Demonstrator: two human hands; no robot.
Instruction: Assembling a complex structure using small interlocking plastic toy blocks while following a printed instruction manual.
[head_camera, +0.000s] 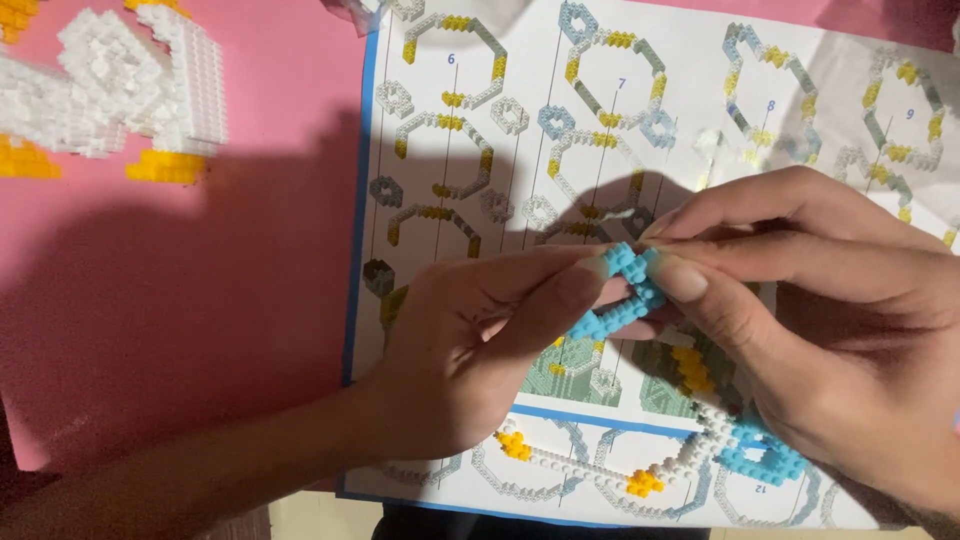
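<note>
Both hands are meeting over the instruction sheet (440, 480). Left hand (470, 350) and right hand (820, 330) are each pinching the small blue brick ring (622, 295), grips clenched on it. Another blue piece (765, 458), possibly loose, is lying under the right hand. White brick model (130, 85) is sitting far left on the pink table (180, 300).

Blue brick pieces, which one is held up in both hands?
The small blue ring, pinched between left hand and right hand. The other blue piece lies on the instruction sheet below.
</note>
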